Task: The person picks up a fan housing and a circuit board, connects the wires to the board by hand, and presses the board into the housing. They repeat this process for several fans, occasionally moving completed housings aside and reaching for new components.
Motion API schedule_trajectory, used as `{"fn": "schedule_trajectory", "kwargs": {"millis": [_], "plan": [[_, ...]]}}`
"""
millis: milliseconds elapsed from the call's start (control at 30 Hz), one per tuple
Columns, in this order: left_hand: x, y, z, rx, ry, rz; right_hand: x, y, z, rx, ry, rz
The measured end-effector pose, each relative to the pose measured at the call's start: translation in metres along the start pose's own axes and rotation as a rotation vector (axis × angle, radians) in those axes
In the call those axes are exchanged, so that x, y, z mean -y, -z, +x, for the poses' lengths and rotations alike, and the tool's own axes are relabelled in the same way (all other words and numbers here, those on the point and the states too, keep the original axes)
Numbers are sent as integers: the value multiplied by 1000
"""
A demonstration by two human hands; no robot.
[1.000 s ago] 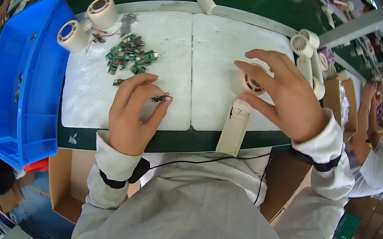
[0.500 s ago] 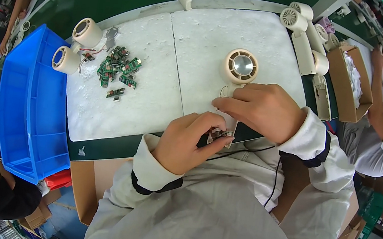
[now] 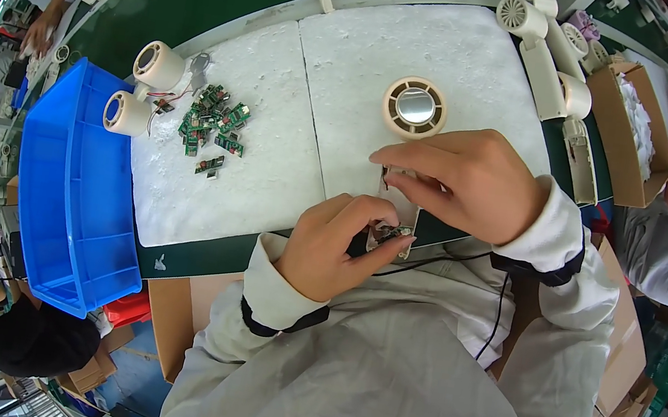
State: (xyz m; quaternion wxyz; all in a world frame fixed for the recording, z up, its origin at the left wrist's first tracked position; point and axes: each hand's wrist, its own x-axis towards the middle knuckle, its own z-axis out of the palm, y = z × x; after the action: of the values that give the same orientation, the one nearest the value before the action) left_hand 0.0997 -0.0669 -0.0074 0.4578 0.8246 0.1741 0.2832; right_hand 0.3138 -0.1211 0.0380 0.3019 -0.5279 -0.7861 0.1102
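Observation:
A cream handheld fan lies before me, its round fan head (image 3: 415,107) on the white foam mat and its open handle (image 3: 408,211) pointing toward me. My left hand (image 3: 338,239) is closed around the handle's near end, thumb and index finger by a small green circuit board (image 3: 391,233) there. Over the upper handle, just below the fan head, my right hand (image 3: 467,185) has thumb and index finger bent toward each other. A small dark-red bit shows between their tips; I cannot tell what it is.
A pile of green circuit boards (image 3: 214,117) lies left on the foam mat (image 3: 288,55). Two cream fan heads (image 3: 127,114) with wires sit beside a blue bin (image 3: 77,196). Fan bodies (image 3: 539,79) and a cardboard box (image 3: 613,134) stand right. Co-workers are at both sides.
My right thumb and index finger have parted slightly, uncovering the small dark-red bit. My left hand keeps its hold on the handle's near end. The whole view has shifted a little.

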Motion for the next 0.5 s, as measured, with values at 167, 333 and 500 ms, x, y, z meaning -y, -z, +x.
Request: {"fn": "schedule_trajectory", "kwargs": {"millis": [167,333,500], "plan": [[0,-1,3,-16,-19,-11,-4,-7,-2,102,5,-114],[-1,4,1,-10,36,23,-8,-10,1,53,43,-69],[-1,3,-1,55,-23,61,-3,-16,-9,-20,-32,-9]]}}
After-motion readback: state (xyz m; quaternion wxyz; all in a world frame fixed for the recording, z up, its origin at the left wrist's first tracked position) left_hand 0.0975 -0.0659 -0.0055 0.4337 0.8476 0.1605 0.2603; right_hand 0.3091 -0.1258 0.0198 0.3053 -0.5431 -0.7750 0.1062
